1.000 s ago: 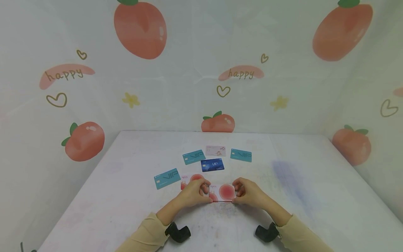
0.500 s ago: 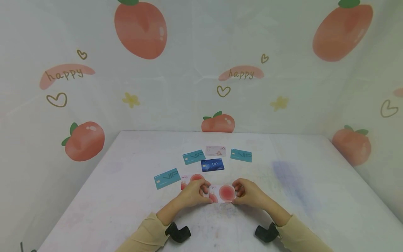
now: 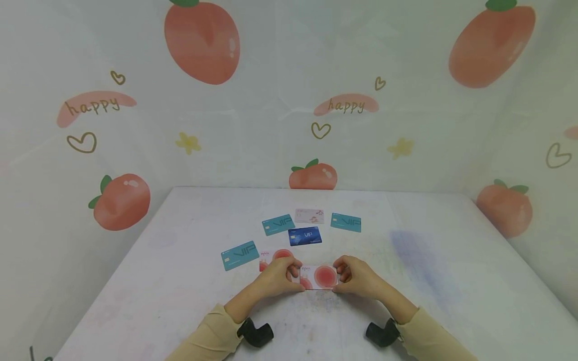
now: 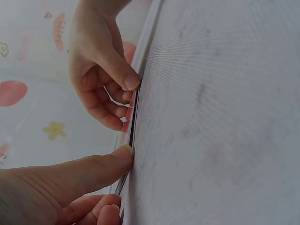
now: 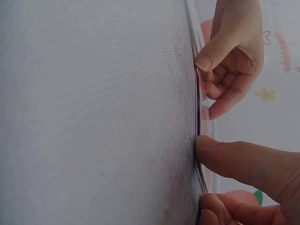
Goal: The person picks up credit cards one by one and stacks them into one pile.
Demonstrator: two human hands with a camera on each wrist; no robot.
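In the head view a white card with a red circle lies low over the table, between two hands. My left hand grips its left side, thumb at the near corner and fingers at the far one. The right hand grips the right side the same way. In the left wrist view the left thumb presses the near edge, which looks like a thin dark layered line; how many cards lie there I cannot tell. A similar red-circle card is partly hidden behind the left hand.
Beyond the hands lie a blue VIP card, a pale pink card and teal VIP cards at left, back left and right. A printed cloth hangs behind the white table.
The held card has shifted slightly toward the person, and the dark red strip below its near edge has narrowed. Both hands stay in place; the other cards have not moved.
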